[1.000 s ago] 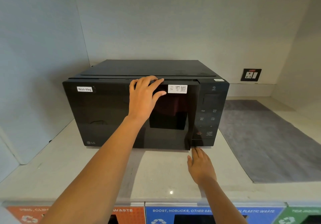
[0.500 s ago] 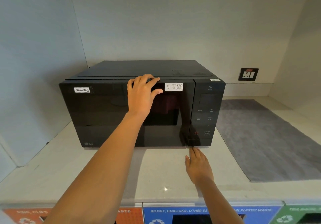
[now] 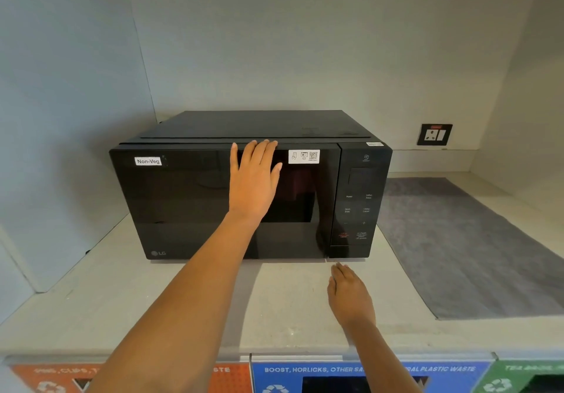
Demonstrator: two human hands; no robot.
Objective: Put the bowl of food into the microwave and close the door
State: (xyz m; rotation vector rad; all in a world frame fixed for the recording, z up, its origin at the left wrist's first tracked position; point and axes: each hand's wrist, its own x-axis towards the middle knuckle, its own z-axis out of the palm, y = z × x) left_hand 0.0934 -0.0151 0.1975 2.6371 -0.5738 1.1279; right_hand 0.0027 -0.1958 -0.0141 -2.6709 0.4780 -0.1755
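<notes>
Now | your right hand (image 3: 351, 298) at 5 o'clock: flat on counter (image 3: 122, 301), fingers spread, empty | left hand (image 3: 254, 179) at 12: palm open against door (image 3: 198, 209) | microwave (image 3: 250, 127) looks shut; rigid glass, press top edge | bowl unseen.

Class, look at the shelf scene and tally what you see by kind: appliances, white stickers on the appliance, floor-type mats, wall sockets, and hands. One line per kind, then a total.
Black glossy microwave oven: 1
White stickers on its door, "Non-Veg" label and QR-code label: 2
Grey fabric mat: 1
Black wall socket plate: 1
Hands, left hand and right hand: 2
Total: 7
</notes>
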